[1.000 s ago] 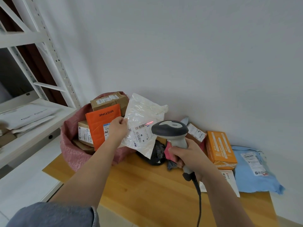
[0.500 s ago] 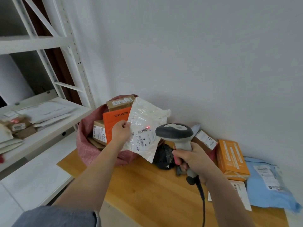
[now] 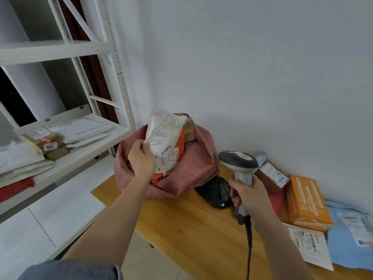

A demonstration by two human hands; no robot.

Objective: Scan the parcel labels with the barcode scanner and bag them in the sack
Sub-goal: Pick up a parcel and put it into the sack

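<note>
Sack (image 3: 193, 168) on table (image 3: 191, 229), shelf (image 3: 76, 150) left.

The white parcel (image 3: 164, 138) covers most of the orange parcel (image 3: 180, 145) and the brown box (image 3: 189, 129) behind it in the pink sack (image 3: 193, 164). Its label print is too small to read. The right hand (image 3: 249, 196) hides the scanner (image 3: 239, 164) handle. The blue parcel (image 3: 351, 237) is cut off at the right edge. Parcels on the shelf (image 3: 84, 152) look blurry.
</note>
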